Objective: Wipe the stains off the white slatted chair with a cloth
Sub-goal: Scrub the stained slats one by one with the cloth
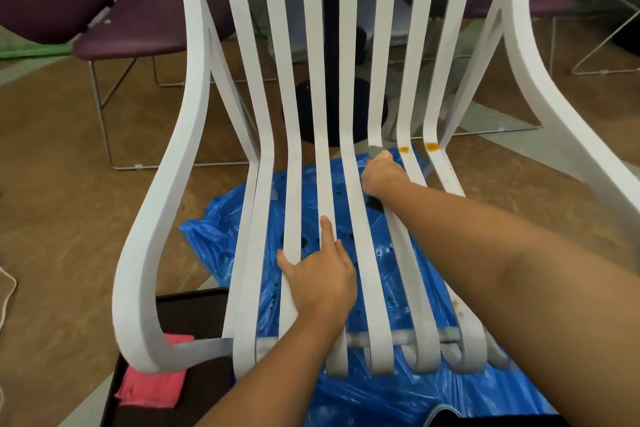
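Stains of orange (pixel 403 149) mark the two rightmost slats of the white slatted chair (pixel 325 163), just where the backrest bends into the seat, with fainter specks running down the outermost one. The right hand (pixel 381 173) reaches across the seat to that bend, one slat left of the marks. It is clenched around a small grey cloth (pixel 374 151), which peeks out past the fingertips and presses on the slat. The left hand (pixel 318 274) rests on the middle seat slats nearer the front edge, index finger straight along one slat and thumb spread onto its neighbour. Its other fingers bend down into a gap, so whether they grip a slat cannot be told. A crumpled blue plastic sheet (pixel 363 395) lies on the brown floor (pixel 62 184) beneath the chair. At lower left a folded pink cloth (pixel 152 388) sits on a dark tray (pixel 194 308). Purple padded chairs with wire legs (pixel 121 21) stand behind.
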{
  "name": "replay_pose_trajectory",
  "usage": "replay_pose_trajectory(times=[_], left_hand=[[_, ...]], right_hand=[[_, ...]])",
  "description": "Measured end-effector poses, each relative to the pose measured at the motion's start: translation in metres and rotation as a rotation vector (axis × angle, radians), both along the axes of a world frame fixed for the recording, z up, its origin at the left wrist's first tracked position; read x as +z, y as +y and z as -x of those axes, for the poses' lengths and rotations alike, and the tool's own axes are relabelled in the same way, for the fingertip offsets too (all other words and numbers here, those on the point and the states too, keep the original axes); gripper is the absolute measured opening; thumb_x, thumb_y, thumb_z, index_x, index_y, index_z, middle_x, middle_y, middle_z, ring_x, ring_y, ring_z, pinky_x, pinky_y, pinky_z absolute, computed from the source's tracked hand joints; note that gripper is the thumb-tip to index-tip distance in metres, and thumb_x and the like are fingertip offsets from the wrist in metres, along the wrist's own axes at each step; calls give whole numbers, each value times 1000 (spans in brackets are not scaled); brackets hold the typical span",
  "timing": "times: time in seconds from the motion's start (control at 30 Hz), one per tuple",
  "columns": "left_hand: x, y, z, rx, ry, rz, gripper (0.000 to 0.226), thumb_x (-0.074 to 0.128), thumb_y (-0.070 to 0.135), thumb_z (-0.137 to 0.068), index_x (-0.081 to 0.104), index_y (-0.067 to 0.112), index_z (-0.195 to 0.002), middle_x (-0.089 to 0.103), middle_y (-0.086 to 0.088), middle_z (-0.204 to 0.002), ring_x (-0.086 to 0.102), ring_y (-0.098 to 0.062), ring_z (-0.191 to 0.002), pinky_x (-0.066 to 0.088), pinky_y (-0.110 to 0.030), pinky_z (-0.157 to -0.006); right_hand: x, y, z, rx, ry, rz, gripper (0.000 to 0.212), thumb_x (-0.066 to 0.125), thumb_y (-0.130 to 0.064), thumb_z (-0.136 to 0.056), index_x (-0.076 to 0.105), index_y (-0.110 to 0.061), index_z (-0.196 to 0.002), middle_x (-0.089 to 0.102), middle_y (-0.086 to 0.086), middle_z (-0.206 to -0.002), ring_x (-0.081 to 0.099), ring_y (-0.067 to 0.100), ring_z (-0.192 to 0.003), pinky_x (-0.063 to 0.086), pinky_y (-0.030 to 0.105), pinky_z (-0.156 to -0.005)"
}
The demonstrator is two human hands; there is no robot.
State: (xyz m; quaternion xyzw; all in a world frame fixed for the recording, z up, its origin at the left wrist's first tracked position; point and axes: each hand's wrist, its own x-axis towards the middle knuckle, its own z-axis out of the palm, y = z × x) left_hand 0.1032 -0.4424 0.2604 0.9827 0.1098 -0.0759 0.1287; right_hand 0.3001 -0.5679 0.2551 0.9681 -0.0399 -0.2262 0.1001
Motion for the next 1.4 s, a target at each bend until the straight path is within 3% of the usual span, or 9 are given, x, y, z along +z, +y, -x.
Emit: replay_pose_trajectory(times=[0.1,0.23,0.4,0.53,0.73,0.97,1.1,1.27,1.4], left_hand=[[-2,1,1,5,11,1,55,17,42,-107,7,34,-161,57,5,-56,61,-12,-69,5,-53,-121],[-2,0,-2,13,12,2,55,17,42,-107,4,36,-161,56,6,-55,60,-9,-67,3,-52,-121],[-3,0,-5,23,9,28,54,17,42,-108,6,35,-160,57,6,-55,60,-10,-67,3,-53,-120],[-2,0,-4,17,11,47,54,18,41,-108,8,33,-161,57,7,-56,57,-10,-64,5,-54,-119],[-1,1,-1,15,2,51,53,18,40,-108,14,31,-160,57,7,-58,55,-13,-64,11,-56,-118],[3,0,0,25,0,52,52,20,39,-108,17,31,-160,55,7,-56,50,-14,-62,12,-56,-118],[4,-1,2,23,8,45,53,19,39,-108,15,30,-160,59,5,-59,56,-16,-67,11,-57,-118],[5,-2,2,21,9,32,54,18,40,-108,13,29,-161,59,5,-58,56,-16,-65,12,-57,-118],[4,-3,1,8,0,29,54,19,39,-108,12,28,-161,61,4,-60,60,-17,-68,11,-58,-118]], right_hand=[[-1,5,-18,-41,24,-52,14,54,-21,-98,60,-21,-110,58,-1,-101,54,21,-95,39,35,-100],[2,2,-32,51,-67,-60,28,43,-27,-102,60,-22,-124,58,0,-129,52,25,-120,32,39,-108],[7,-1,-31,42,-115,-151,34,40,-26,-105,54,-18,-135,54,3,-137,49,26,-126,29,40,-110],[5,-2,-1,-166,-200,-378,40,38,-24,-107,44,-11,-144,53,10,-132,49,25,-122,39,29,-92],[-5,-3,75,-502,-299,-665,36,37,-34,-104,38,-8,-130,58,16,-120,58,31,-102,42,40,-77],[0,-2,182,-356,-287,-414,46,32,-35,-107,31,3,-133,67,17,-108,68,30,-93,41,32,-61],[0,0,240,-435,-363,-440,44,25,-43,-106,39,-6,-126,69,11,-97,67,28,-84,39,33,-57],[-18,12,317,-686,-697,-809,37,27,-50,-100,48,-20,-97,57,-2,-83,58,22,-75,49,39,-64],[-54,18,350,-740,-846,-1049,49,21,-59,-95,48,-20,-107,59,0,-90,56,22,-77,40,33,-64]])
